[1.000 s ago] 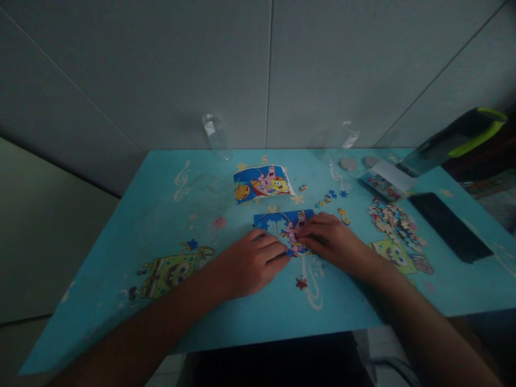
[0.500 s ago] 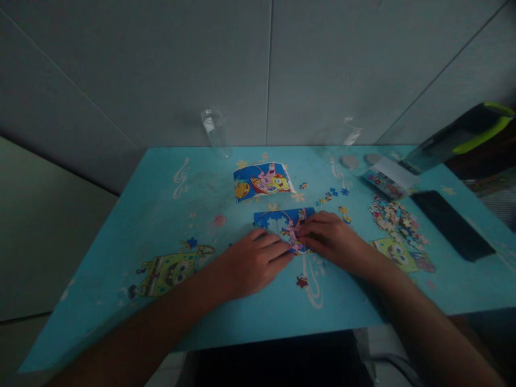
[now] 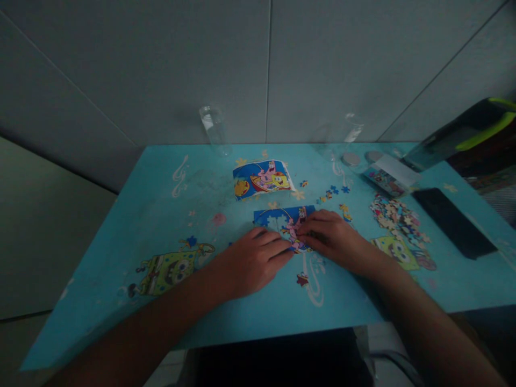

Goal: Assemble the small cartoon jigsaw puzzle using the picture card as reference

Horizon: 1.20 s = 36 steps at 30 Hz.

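Observation:
A partly joined jigsaw puzzle (image 3: 264, 217) with a blue and pink picture lies in front of me, with gaps at its left and middle. My left hand (image 3: 256, 260) lies over its lower left part, fingers stretched out and pointing right. At its right side my right hand (image 3: 328, 234) has thumb and fingers pinched together on the puzzle's surface; any piece between them is too small to make out. Behind the puzzle lies a reference picture (image 3: 264, 180) of cartoon figures in a boat. One loose brown puzzle piece (image 3: 302, 279) sits nearer to me.
Several loose pieces (image 3: 334, 190) lie right of the picture, and a pile of pieces (image 3: 397, 217) farther right beside a black phone (image 3: 453, 222). Two clear jars (image 3: 216, 131) stand by the wall, with round lids (image 3: 351, 159), a small box (image 3: 389, 174) and a bottle (image 3: 455, 134) at right.
Both hands stay in nearly the same place on the puzzle. The view has shifted very slightly; no piece has visibly moved.

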Available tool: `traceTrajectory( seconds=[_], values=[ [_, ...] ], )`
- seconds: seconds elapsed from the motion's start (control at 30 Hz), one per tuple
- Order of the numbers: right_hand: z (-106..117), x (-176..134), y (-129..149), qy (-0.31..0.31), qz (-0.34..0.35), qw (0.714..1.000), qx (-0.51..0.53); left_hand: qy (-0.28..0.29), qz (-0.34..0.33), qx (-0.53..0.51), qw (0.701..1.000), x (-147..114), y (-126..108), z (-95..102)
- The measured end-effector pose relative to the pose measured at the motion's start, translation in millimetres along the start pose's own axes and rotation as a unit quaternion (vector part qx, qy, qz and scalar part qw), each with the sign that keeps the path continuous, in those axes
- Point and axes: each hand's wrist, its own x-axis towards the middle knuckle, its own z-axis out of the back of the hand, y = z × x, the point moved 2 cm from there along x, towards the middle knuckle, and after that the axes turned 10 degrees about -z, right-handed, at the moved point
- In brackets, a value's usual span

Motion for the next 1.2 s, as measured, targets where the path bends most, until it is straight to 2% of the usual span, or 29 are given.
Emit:
traceTrajectory(
  seconds=[0.3, 0.63, 1.2],
  values=[
    [-0.8, 0.4, -0.8, 0.006, -0.001, 1.0, -0.006, 0.004, 0.008, 0.001, 1.0, -0.4, -0.3, -2.0],
    [-1.8, -0.2, -1.6, 0.001, 0.003, 1.0, -0.009, -0.048, 0.032, 0.025, 0.998, 3.4, -0.4, -10.2],
    [-2.2, -0.9, -2.2, 0.008, -0.003, 1.0, -0.027, -0.073, 0.057, -0.01, 0.996, 3.7, -5.6, -11.3]
  ],
)
